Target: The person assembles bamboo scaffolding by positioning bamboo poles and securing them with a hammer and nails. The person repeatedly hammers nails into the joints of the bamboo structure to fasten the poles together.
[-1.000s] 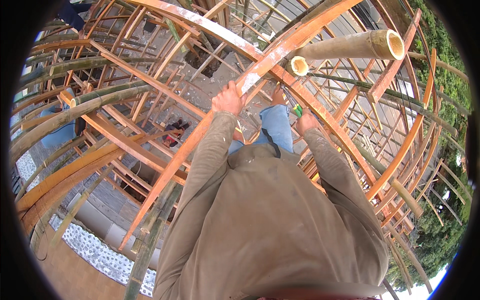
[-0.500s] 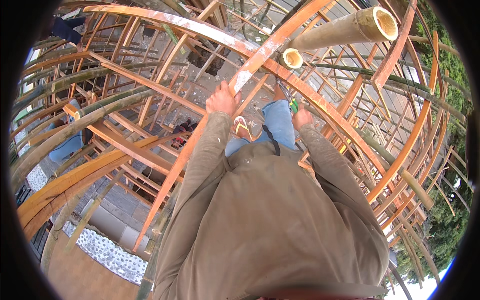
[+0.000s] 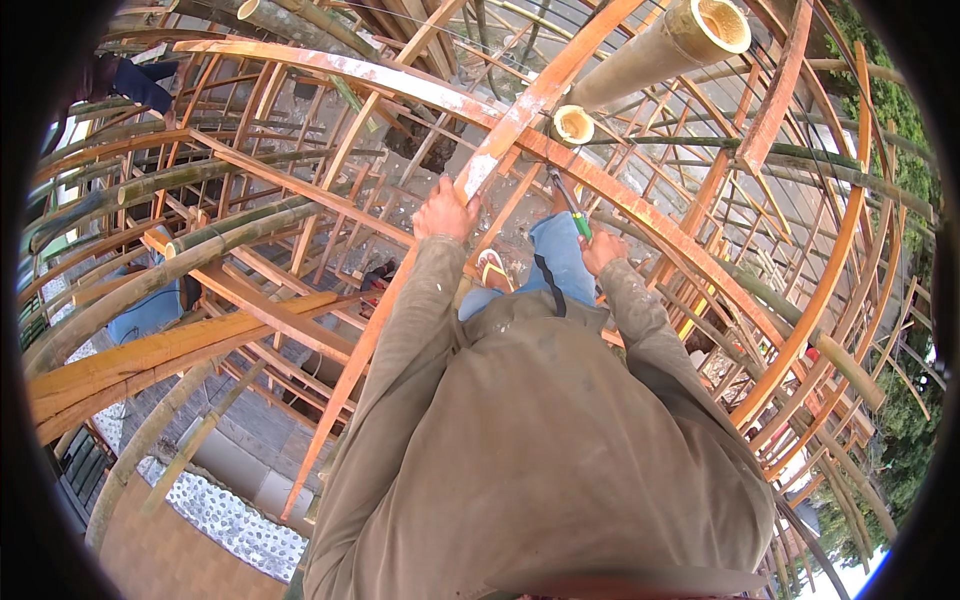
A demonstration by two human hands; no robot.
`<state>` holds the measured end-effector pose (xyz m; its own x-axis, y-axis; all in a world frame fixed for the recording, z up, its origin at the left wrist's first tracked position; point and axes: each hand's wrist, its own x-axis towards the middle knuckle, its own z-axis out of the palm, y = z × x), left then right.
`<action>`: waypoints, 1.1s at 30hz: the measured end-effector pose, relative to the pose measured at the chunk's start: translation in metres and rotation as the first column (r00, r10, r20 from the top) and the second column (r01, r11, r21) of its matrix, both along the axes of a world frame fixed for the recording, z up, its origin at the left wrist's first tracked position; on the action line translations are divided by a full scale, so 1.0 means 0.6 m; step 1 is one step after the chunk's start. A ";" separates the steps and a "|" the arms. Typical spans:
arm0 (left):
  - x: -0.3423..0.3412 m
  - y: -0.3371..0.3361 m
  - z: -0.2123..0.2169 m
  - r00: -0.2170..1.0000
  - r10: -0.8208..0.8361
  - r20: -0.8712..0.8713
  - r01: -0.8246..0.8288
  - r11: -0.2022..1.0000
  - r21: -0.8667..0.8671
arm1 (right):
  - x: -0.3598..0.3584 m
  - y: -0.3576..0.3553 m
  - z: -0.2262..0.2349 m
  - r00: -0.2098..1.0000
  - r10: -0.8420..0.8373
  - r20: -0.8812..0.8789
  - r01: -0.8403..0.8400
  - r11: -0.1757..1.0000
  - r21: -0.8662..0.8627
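Observation:
My left hand (image 3: 446, 212) is closed around a long reddish wooden strip (image 3: 533, 103), which slants from the upper right down to the lower left and has whitish patches. Above the hand, this strip meets a curved wooden beam (image 3: 420, 88), also smeared with white. My right hand (image 3: 603, 250), lower and to the right, grips a green-handled tool (image 3: 582, 222). A slim dark metal end sticks up from the tool toward the curved beam without touching it; its exact kind is hard to make out. My jeans and a sandalled foot (image 3: 491, 268) show below the strips.
A thick bamboo pole (image 3: 650, 62) with a cut open end is at the upper right, beside a shorter bamboo end (image 3: 573, 125). Crossing strips and bamboo surround me, with ground far below. Another person's dark-clothed leg (image 3: 143, 85) shows at upper left; blue cloth (image 3: 145, 305) lies lower.
The view has shifted slightly. My right hand and the green-handled tool have tilted, so more of the green handle shows. My left hand keeps its hold on the wooden strip.

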<state>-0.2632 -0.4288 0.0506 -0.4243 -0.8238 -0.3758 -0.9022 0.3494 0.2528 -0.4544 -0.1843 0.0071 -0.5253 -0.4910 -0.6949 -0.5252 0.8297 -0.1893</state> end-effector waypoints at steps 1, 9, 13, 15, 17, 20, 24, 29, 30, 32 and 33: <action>0.000 0.001 0.000 1.000 -0.001 -0.001 0.001 1.000 0.000 | 0.001 0.006 0.000 0.941 -0.201 0.274 0.218 0.975 -0.035; 0.002 0.002 0.001 1.000 -0.002 0.004 0.002 1.000 0.002 | 0.018 0.039 -0.015 0.611 -0.347 0.711 0.560 0.824 -0.080; 0.001 0.003 0.002 1.000 -0.012 0.010 0.012 1.000 -0.018 | 0.029 0.014 -0.045 0.675 -0.280 0.682 0.524 0.834 -0.176; 0.000 0.003 0.003 1.000 -0.012 0.011 0.013 1.000 -0.020 | 0.036 0.006 -0.055 0.586 -0.305 0.751 0.613 0.773 -0.164; 0.000 0.003 0.004 1.000 -0.013 0.013 0.013 1.000 -0.016 | 0.042 0.002 -0.062 0.517 -0.317 0.795 0.684 0.712 -0.160; 0.000 0.003 0.004 1.000 -0.017 0.007 0.017 0.999 -0.029 | 0.053 0.000 -0.075 0.445 -0.304 0.842 0.745 0.647 -0.160; 0.001 0.003 -0.001 1.000 -0.012 -0.013 0.012 0.999 -0.051 | 0.072 -0.002 -0.099 0.421 -0.272 0.866 0.770 0.611 -0.183; 0.001 0.003 -0.003 1.000 -0.019 0.012 0.019 0.998 -0.053 | 0.098 -0.017 -0.122 0.457 -0.298 0.838 0.801 0.548 -0.242; 0.001 0.003 -0.003 1.000 -0.021 0.015 0.022 0.999 -0.047 | 0.103 -0.021 -0.124 0.467 -0.308 0.829 0.804 0.539 -0.253; 0.000 0.003 -0.003 1.000 -0.018 0.009 0.019 0.999 -0.040 | 0.112 -0.026 -0.125 0.472 -0.336 0.815 0.821 0.504 -0.268; 0.000 0.002 -0.003 1.000 -0.018 0.017 0.018 0.999 -0.034 | 0.117 -0.029 -0.126 0.462 -0.355 0.813 0.837 0.477 -0.268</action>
